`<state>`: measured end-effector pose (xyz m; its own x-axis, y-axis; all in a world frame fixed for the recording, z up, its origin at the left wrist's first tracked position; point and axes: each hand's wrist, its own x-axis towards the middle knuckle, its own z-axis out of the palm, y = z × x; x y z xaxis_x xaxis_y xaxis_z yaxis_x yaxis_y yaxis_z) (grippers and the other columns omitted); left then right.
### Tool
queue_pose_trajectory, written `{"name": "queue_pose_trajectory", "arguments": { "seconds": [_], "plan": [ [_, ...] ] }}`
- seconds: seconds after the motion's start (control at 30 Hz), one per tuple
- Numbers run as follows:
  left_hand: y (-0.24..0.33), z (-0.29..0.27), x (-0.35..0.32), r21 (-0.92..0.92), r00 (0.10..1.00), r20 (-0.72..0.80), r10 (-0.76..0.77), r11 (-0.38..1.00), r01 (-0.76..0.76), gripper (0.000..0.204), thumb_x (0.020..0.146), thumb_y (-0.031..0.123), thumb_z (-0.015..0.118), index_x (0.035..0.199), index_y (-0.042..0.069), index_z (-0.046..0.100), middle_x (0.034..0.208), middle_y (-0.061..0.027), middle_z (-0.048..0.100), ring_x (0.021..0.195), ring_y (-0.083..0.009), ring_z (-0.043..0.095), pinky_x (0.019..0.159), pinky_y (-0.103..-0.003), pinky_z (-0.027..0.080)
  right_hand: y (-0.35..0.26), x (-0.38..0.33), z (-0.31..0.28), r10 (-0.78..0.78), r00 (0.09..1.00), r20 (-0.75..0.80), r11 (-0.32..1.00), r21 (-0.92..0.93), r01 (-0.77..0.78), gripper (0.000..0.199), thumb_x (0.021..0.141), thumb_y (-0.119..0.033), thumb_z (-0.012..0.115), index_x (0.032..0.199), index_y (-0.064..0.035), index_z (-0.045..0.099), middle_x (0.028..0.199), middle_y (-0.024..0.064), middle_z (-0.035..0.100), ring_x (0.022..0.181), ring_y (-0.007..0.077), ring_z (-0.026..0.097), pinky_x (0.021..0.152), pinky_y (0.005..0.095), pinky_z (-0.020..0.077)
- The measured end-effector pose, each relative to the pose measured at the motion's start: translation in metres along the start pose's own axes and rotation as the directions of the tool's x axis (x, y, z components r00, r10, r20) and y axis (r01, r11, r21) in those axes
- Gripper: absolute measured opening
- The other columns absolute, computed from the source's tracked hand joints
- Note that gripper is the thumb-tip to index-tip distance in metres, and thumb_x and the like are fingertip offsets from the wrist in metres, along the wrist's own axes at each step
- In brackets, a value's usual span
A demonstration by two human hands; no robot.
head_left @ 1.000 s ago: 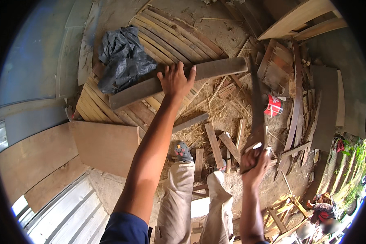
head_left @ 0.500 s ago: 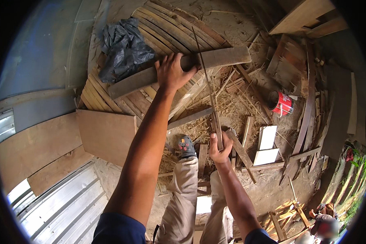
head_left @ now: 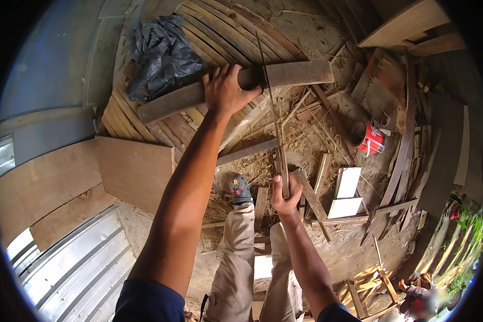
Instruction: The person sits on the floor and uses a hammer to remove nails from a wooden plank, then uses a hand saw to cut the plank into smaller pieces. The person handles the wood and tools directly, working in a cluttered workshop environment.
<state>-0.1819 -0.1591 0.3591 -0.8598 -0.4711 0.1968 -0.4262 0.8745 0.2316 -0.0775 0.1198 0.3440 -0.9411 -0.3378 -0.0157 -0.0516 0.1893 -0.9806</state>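
Note:
A dark wooden plank (head_left: 301, 74) lies across a stack of wooden slats at the far middle. My left hand (head_left: 226, 94) grips the plank left of the saw, fingers over its far edge and thumb pointing right. In my right hand (head_left: 287, 194), closed round the handle, is a handsaw (head_left: 277, 126). Its thin blade runs away from me and crosses the plank just right of my left thumb. The blade is seen nearly edge-on, so the depth of any cut cannot be made out.
A crumpled black plastic sheet (head_left: 163, 56) lies on the slats at the left. Shavings and offcuts cover the ground near my shoe (head_left: 240, 189). A red bucket (head_left: 369, 138) and white boards (head_left: 349, 182) are at the right. Another person (head_left: 417, 300) is at the lower right.
The view has shifted slightly. My left hand keeps its grip on the plank and my right hand still holds the saw across it; any saw movement is small.

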Motion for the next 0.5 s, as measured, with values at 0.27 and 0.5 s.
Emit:
{"name": "queue_pose_trajectory", "arguments": {
  "seconds": [0.27,0.5],
  "plan": [
    [0.005,-0.001,0.0,0.024,0.999,0.032,-0.021,1.0,0.021,0.066,0.063,0.061,0.075,0.105,0.012,0.062,0.108,-0.0057,0.063,0.109,-0.0234,0.057,0.099,-0.045,0.033,0.003,-0.022,-0.006,0.005,0.999,0.032,0.999,0.041,-0.006,0.027,0.091,-0.018,0.062,0.071,-0.0006,0.056,0.052,0.0087,0.051,0.044,0.0183,0.051,0.044,0.0317,0.0374],
    [0.008,-0.002,0.005,0.021,0.99,0.131,-0.058,0.998,0.056,0.075,0.063,0.066,0.075,0.111,0.01,0.059,0.112,-0.0075,0.063,0.114,-0.0247,0.055,0.102,-0.05,0.032,0.003,0.013,0.01,0.116,0.993,0.035,0.992,0.043,-0.118,0.032,0.097,-0.014,0.058,0.069,0.0003,0.055,0.056,0.0011,0.052,0.049,0.0091,0.046,0.046,0.0274,0.0338]
  ]
}}
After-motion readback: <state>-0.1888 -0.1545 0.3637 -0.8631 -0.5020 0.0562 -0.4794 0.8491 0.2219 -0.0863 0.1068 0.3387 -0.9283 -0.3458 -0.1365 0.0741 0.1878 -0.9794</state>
